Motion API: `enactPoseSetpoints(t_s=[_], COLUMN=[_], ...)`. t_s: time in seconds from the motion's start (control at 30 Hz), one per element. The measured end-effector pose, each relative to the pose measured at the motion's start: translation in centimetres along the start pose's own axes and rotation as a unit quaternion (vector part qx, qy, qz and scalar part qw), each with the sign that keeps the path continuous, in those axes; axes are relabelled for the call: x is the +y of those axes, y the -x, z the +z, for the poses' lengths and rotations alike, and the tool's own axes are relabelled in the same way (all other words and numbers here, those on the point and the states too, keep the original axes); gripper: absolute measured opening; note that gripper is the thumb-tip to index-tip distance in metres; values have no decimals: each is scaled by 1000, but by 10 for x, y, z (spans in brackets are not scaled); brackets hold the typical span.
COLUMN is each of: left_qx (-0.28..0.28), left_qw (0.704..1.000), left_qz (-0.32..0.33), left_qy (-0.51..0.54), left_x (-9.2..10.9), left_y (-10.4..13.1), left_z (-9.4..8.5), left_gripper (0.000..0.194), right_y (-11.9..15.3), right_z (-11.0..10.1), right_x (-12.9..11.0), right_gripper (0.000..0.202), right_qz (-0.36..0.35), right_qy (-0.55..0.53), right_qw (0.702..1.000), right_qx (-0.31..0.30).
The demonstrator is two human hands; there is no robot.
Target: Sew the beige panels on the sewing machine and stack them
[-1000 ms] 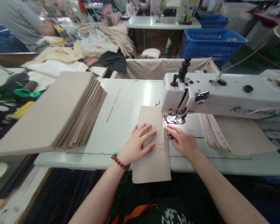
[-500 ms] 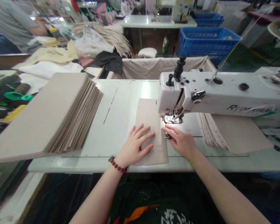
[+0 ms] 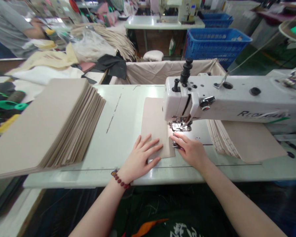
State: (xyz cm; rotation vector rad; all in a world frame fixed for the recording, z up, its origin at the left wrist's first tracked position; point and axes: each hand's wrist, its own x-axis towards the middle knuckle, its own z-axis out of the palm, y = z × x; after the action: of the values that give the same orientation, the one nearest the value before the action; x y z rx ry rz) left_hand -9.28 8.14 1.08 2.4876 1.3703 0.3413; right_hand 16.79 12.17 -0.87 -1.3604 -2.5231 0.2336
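A beige panel [image 3: 154,121] lies flat on the pale table, its right edge beside the lit presser foot of the white sewing machine [image 3: 212,98]. My left hand [image 3: 140,159] is spread with its fingers apart, the fingertips resting on the near left part of the panel. Just in front of the presser foot, my right hand [image 3: 191,149] has its fingers pressed together around small dark-handled snips [image 3: 175,145], with the index fingertip at the panel's right edge.
On the left stands a thick stack of beige panels [image 3: 46,121]. More panels with stitched edges [image 3: 251,140] lie right of the needle, partly under the machine arm. Behind are a cloth-lined bin [image 3: 148,71], blue crates [image 3: 217,41] and a person's arm [image 3: 34,29].
The panel has slid away from me past the presser foot, so less of it lies on the near side. Both hands keep nearly the same place, and the view has shifted slightly.
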Motion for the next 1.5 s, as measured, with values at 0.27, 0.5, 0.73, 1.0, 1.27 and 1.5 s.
enactPoseSetpoints(t_s=[0.27,0.5,0.73,1.0,1.27,1.5], left_qx=[-33,-35,-23,-23,-3,16], left_qw=[999,999,999,999,999,1000], left_qz=[18,34,39,25,22,13], left_qy=[-15,-23,-23,-31,-34,-23], left_x=[-2,-5,-14,-23,-29,-29], left_y=[-1,-13,-31,-52,-57,-55], left_z=[-2,-4,-2,-2,7,8], left_gripper=[52,56,57,59,62,62], right_y=[0,-1,-1,-1,-1,-1], right_z=[-1,-1,1,1,0,0], right_x=[0,0,0,1,1,1], right_gripper=[60,60,62,59,56,56], right_qz=[3,4,5,3,2,2], right_qy=[-4,-3,0,-11,-15,-18], right_qw=[1000,1000,1000,1000,1000,1000], right_qx=[-10,-10,-6,3,7,10])
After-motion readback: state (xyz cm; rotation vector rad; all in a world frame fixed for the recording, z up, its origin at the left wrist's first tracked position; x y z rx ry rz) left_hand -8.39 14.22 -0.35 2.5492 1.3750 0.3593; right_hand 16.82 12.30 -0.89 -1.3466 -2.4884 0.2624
